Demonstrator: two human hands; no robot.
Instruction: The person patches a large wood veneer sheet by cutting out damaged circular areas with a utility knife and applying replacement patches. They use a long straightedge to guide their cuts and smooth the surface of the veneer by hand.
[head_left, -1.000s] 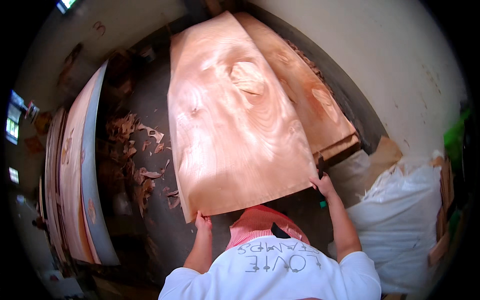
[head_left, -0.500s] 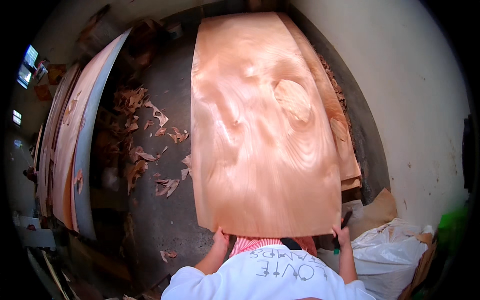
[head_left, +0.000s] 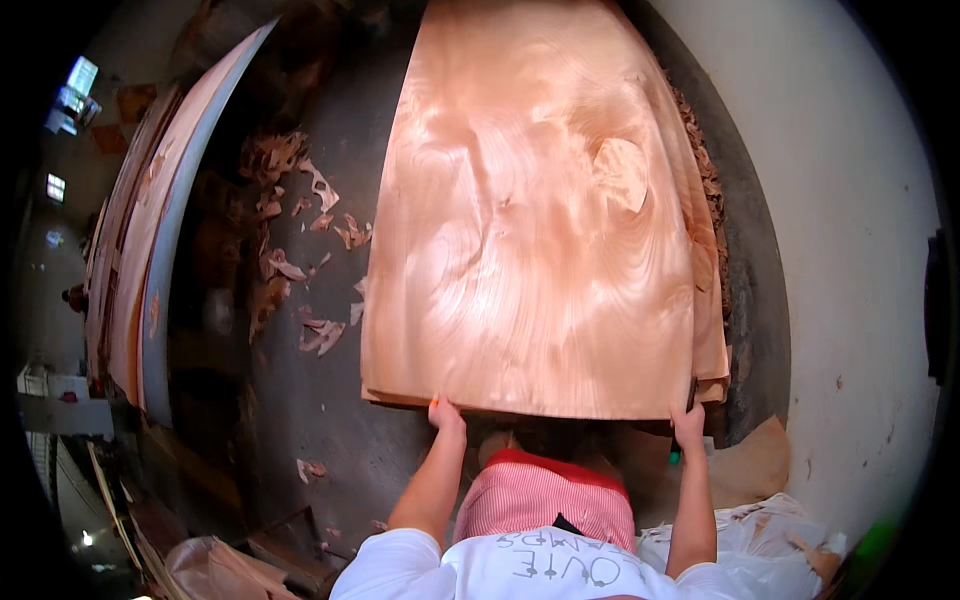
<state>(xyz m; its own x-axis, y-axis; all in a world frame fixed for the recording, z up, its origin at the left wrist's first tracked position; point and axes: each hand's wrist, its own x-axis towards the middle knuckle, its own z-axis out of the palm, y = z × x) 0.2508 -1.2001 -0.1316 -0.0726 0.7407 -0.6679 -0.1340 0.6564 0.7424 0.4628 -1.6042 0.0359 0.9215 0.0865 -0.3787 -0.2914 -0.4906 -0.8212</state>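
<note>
From my head view, the wood sheet (head_left: 530, 270) has swung over the stack (head_left: 711, 365), now covering most of it, nearly lined up; at the stack's near side, my left hand (head_left: 447, 413) pinches the sheet's edge, my right hand (head_left: 688, 426) grips a green-ended tool (head_left: 675, 458) by its corner.

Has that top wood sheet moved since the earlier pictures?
Yes: judged against the stack beneath, the top wood sheet has shifted right, leaving a narrower strip of stack exposed along its right side.

The right hand (head_left: 688, 424) reaches forward in a curled grip, the left hand (head_left: 447, 413) seemingly likewise.
</note>
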